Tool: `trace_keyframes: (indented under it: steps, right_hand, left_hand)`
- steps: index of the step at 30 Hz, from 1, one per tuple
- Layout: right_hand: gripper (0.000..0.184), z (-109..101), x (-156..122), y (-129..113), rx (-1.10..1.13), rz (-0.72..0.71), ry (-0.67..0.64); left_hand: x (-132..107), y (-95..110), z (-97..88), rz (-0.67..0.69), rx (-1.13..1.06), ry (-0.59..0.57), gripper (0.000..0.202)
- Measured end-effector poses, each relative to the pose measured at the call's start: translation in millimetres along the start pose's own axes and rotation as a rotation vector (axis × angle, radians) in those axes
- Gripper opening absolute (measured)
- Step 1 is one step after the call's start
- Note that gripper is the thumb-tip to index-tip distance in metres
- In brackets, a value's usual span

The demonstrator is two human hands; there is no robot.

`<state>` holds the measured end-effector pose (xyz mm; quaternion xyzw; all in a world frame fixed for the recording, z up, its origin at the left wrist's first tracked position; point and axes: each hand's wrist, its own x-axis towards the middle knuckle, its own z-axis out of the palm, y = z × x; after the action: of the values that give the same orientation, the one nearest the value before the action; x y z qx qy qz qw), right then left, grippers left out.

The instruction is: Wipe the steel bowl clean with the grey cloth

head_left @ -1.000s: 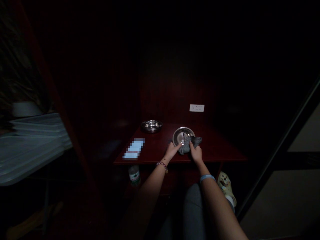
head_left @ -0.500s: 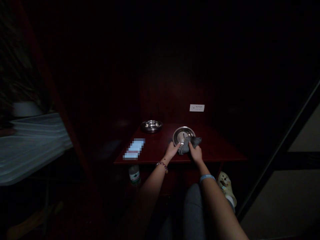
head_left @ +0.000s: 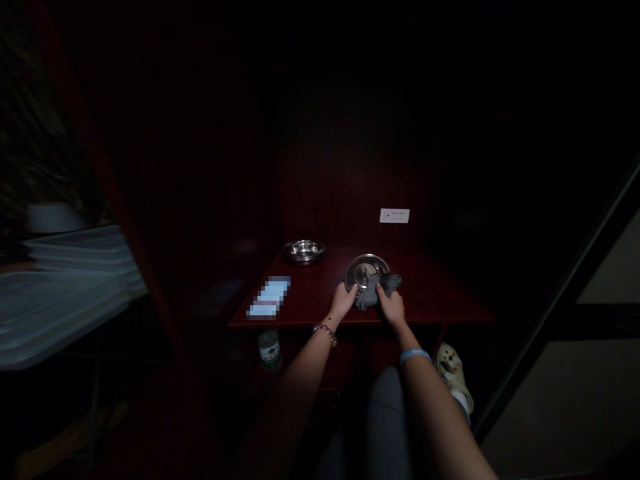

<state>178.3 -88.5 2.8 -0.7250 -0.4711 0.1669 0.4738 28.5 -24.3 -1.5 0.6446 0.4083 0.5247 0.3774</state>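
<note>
Steel dish: near rim partly covered by grey cloth.
Left hand: fingers, bar thumb, hidden.
Right hand: fingers lost under cloth.
Bright panel: pixelated, apparently a phone.
Bottle: top behind edge of counter; print too small.
Plastic trays: cut by left edge.

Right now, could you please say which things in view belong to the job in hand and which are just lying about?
In use: metal dish, held by left hand; grey cloth, in right hand; perhaps the other metalware.
Lying about, apparently: bottle; pale trays; pixelated rectangle.
</note>
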Motion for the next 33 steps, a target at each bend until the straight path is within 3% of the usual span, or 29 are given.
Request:
trace_keyframes:
  steps: [2,7,11,17,20,25,33]
  right_hand:
    - [0.060,-0.8,-1.1,-1.7,0.003,0.006,-0.002]
    - [0.060,-0.2,-0.9,-2.1,-0.014,0.034,-0.002]
    - [0.058,0.0,-1.3,-1.6,-0.011,0.014,-0.003]
    - [0.058,-2.1,-4.3,-3.8,-0.014,0.008,0.008]
    - [0.058,-2.2,-3.7,-4.4,-0.017,0.013,0.001]
    - [0.058,-2.2,-2.9,-4.3,0.000,0.000,-0.018]
    - [0.060,-3.0,-4.3,-5.8,-0.033,0.006,-0.013]
  left_hand:
    - [-0.4,0.3,0.0,0.014,-0.043,0.018,0.014]
    - [-2.0,2.3,-1.3,0.106,-0.141,0.058,0.047]
    - [-2.2,2.3,-1.9,0.102,-0.144,0.022,0.050]
    - [1.4,-3.3,-0.3,0.057,-0.149,0.091,0.054]
    - [3.9,-6.4,0.3,0.062,-0.144,0.125,0.053]
    - [5.6,-7.7,-0.4,0.138,-0.149,0.128,0.034]
    - [4.7,-5.9,-1.8,0.063,-0.141,0.137,0.024]
